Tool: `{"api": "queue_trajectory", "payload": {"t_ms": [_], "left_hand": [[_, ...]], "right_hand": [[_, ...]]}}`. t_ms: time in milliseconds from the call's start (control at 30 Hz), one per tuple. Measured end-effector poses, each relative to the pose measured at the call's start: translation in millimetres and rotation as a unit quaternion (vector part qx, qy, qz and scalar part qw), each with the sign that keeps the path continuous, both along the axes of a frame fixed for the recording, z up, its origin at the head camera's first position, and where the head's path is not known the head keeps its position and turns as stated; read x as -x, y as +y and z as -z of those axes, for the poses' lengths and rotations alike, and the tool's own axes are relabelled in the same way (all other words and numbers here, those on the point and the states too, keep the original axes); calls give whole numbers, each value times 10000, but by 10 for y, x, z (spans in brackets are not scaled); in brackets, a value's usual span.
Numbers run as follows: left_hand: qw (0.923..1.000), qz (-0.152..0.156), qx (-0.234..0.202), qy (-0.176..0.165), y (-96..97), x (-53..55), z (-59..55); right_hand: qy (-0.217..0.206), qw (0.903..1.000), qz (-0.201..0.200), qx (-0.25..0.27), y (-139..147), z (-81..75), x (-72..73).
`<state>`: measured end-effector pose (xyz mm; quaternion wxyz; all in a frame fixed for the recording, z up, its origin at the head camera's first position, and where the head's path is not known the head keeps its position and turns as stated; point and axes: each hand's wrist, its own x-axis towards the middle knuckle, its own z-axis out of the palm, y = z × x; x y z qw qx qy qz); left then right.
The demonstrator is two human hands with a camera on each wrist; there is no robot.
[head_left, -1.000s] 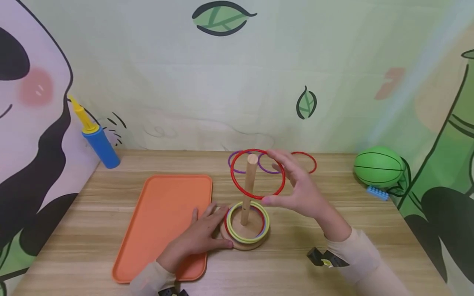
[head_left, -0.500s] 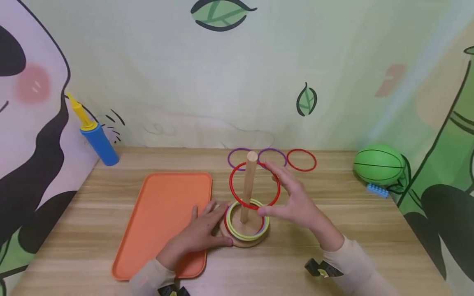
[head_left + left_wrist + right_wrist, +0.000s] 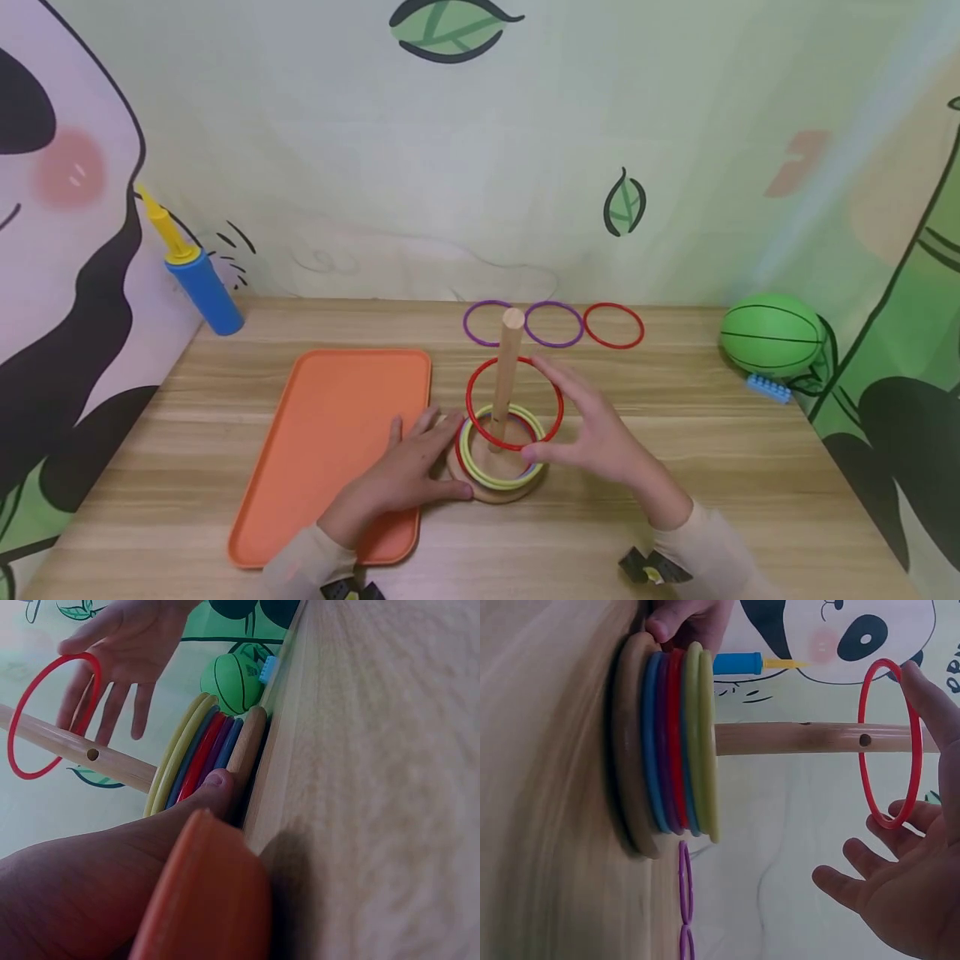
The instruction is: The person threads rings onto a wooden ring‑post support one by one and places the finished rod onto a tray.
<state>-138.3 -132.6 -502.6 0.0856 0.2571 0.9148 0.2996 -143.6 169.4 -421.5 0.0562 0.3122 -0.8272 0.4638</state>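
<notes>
My right hand [image 3: 603,437] pinches a red ring [image 3: 469,400] between thumb and fingertips, with the remaining fingers spread. The ring encircles the wooden peg [image 3: 507,358] partway down its length, as both wrist views show. Lower down, a stack of rings [image 3: 679,742] lies on the round wooden base [image 3: 498,499]: yellow on top, with blue, red and purple below. My left hand [image 3: 397,479] holds the left side of the base, its thumb [image 3: 214,784] against the edge. That hand's other fingers lie partly over the orange tray.
The orange tray [image 3: 337,433] lies left of the base. Behind the peg lie two purple rings [image 3: 553,344] and another red ring [image 3: 613,346]. A blue and yellow pump [image 3: 204,292] stands back left. Back right are a green ball [image 3: 771,333] and a light blue block [image 3: 768,388].
My right hand has lowered the red ring along the peg, from near its top to closer above the stacked rings. The left hand stays at the base.
</notes>
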Motion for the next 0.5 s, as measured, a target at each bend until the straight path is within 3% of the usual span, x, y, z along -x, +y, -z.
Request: {"api": "queue_trajectory", "payload": {"t_ms": [500], "left_hand": [[10000, -21, 49, -79, -6, -3, -17]], "right_hand": [[-278, 9994, -80, -201, -11, 247, -15]]}}
